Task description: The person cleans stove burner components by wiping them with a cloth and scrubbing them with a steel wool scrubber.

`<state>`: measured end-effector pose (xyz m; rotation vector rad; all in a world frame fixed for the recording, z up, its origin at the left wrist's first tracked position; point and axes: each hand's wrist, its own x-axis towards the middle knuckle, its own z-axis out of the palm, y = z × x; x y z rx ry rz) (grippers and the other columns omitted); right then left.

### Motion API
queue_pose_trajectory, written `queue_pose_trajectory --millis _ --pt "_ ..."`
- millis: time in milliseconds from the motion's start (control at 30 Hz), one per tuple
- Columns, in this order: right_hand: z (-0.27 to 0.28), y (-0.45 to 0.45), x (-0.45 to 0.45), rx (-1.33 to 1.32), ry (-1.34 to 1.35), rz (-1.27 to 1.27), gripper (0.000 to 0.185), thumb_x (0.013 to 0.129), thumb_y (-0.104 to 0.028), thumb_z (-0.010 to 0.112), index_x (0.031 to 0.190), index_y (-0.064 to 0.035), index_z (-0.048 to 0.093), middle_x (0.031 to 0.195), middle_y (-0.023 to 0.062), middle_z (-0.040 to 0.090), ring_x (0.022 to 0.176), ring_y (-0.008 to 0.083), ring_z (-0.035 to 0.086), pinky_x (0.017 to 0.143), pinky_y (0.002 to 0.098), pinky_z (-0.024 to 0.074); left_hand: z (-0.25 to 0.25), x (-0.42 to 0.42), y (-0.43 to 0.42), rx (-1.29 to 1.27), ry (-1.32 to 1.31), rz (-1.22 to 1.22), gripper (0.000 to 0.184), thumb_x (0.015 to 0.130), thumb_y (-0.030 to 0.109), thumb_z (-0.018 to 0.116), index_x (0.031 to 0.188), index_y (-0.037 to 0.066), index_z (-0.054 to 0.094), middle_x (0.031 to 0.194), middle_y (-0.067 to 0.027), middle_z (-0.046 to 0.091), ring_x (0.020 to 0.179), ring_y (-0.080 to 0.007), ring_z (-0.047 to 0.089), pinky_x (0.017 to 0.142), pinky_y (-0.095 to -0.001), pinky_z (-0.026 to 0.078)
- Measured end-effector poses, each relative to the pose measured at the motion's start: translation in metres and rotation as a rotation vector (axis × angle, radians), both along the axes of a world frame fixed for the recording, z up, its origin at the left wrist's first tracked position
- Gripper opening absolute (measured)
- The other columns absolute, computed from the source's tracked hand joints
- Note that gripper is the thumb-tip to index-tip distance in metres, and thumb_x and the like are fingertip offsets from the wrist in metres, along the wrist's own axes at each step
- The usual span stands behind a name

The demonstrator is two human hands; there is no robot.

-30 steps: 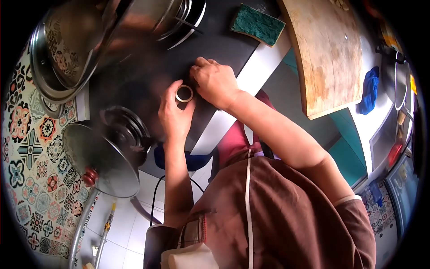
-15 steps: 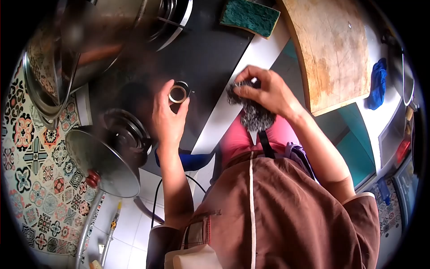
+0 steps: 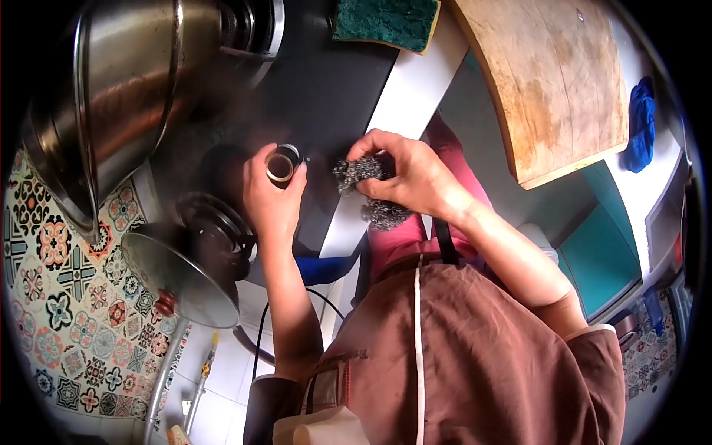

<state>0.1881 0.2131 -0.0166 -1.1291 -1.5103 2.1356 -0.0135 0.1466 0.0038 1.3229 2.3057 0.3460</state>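
My left hand [image 3: 273, 200] pinches a small ring-shaped metal piece [image 3: 280, 169] between thumb and fingers. Its round opening faces up, with a brass-coloured rim and a thin dark pin sticking out on the right. In my right hand [image 3: 417, 178] is a steel wool scourer [image 3: 362, 172], grey and shaggy, with one part hanging below the fingers. The scourer is over the white front edge of the counter, a short gap to the right of the metal piece. The two do not touch.
A green scouring sponge [image 3: 387, 22] lies on the black stovetop [image 3: 326, 81]. At right is a wooden cutting board [image 3: 549, 89] beside a blue cloth [image 3: 641, 122]. A large metal pot [image 3: 133, 81] stands upper left; a glass lid with a red knob [image 3: 182, 274] is lower left.
My right hand has moved left with the steel wool, closer to the metal piece. My left hand keeps its pinch on the piece, slightly lower in view. The camera view has shifted.
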Motion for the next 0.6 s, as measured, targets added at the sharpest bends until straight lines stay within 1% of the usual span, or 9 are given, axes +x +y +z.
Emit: queue_pose_trajectory --millis 67,133,167,267,300,400,433,533,600 --pt "0.012 0.010 -0.008 0.105 -0.116 0.024 0.032 0.070 -0.002 0.068 0.100 -0.0034 0.058 0.090 0.0090 0.062 0.082 0.0180 0.062 0.075 0.0286 0.0488 0.001 -0.001 0.001 -0.013 0.003 -0.017 0.040 0.070 0.013 0.073 0.107 0.009 0.057 0.104 -0.0123 0.058 0.095 -0.0309 0.059 0.082 -0.0380 0.047" --pt "0.012 0.017 -0.023 0.419 -0.156 0.014 0.033 0.068 -0.001 0.067 0.100 -0.0038 0.058 0.092 0.0127 0.061 0.083 0.0269 0.062 0.074 0.0340 0.0498 -0.001 -0.001 0.001 -0.019 0.015 -0.022 0.040 0.069 0.013 0.073 0.106 0.009 0.057 0.104 -0.0124 0.058 0.095 -0.0311 0.059 0.081 -0.0377 0.048" --pt "0.010 0.022 -0.033 0.567 -0.137 -0.005 0.033 0.066 -0.001 0.067 0.097 -0.0035 0.058 0.092 0.0132 0.060 0.086 0.0313 0.061 0.074 0.0372 0.0498 -0.002 -0.002 0.001 -0.017 0.023 -0.021 0.040 0.069 0.013 0.073 0.105 0.009 0.057 0.104 -0.0124 0.058 0.095 -0.0312 0.059 0.081 -0.0376 0.048" --pt "0.003 0.035 -0.067 0.777 -0.223 0.168 0.022 0.069 -0.005 0.062 0.090 0.0006 0.059 0.088 0.0161 0.060 0.085 0.0311 0.061 0.074 0.0366 0.0502 -0.005 0.000 -0.004 0.027 0.050 0.011 0.043 0.067 0.014 0.074 0.106 0.010 0.057 0.103 -0.0130 0.059 0.093 -0.0332 0.060 0.078 -0.0386 0.049" --pt "-0.004 0.034 -0.078 0.851 -0.318 0.303 0.022 0.071 -0.007 0.061 0.091 -0.0008 0.061 0.094 0.0156 0.060 0.088 0.0299 0.060 0.076 0.0345 0.0510 -0.006 0.001 -0.006 0.035 0.055 0.033 0.045 0.067 0.014 0.075 0.108 0.010 0.057 0.102 -0.0137 0.059 0.093 -0.0339 0.060 0.078 -0.0395 0.049" --pt "-0.008 0.036 -0.097 0.956 -0.464 0.521 0.023 0.071 -0.006 0.061 0.094 -0.0028 0.062 0.101 0.0144 0.059 0.093 0.0283 0.060 0.076 0.0327 0.0515 -0.006 0.006 -0.009 0.092 0.023 0.116 0.051 0.069 0.014 0.073 0.116 0.011 0.052 0.108 -0.0152 0.059 0.097 -0.0358 0.058 0.081 -0.0416 0.048" --pt "-0.010 0.036 -0.100 1.038 -0.473 0.506 0.016 0.077 -0.009 0.053 0.090 -0.0074 0.062 0.098 0.0122 0.057 0.089 0.0270 0.060 0.070 0.0320 0.0522 -0.004 0.008 -0.010 0.093 0.024 0.120 0.053 0.071 0.014 0.073 0.119 0.010 0.050 0.110 -0.0159 0.058 0.098 -0.0363 0.058 0.083 -0.0418 0.047" --pt "-0.010 0.042 -0.107 1.087 -0.487 0.542 0.015 0.075 -0.011 0.056 0.086 -0.0085 0.064 0.098 0.0103 0.056 0.095 0.0261 0.058 0.071 0.0327 0.0521 -0.010 0.010 -0.020 0.119 -0.025 0.178 0.056 0.072 0.013 0.072 0.122 0.007 0.047 0.111 -0.0175 0.058 0.103 -0.0365 0.055 0.087 -0.0413 0.045" --pt "-0.006 0.051 -0.108 1.048 -0.465 0.591 0.018 0.070 -0.012 0.063 0.088 -0.0129 0.065 0.098 0.0074 0.056 0.096 0.0278 0.057 0.073 0.0354 0.0516 -0.006 0.014 -0.026 0.228 0.157 0.102 0.056 0.072 0.010 0.072 0.121 0.005 0.047 0.114 -0.0145 0.056 0.109 -0.0352 0.051 0.094 -0.0432 0.039"
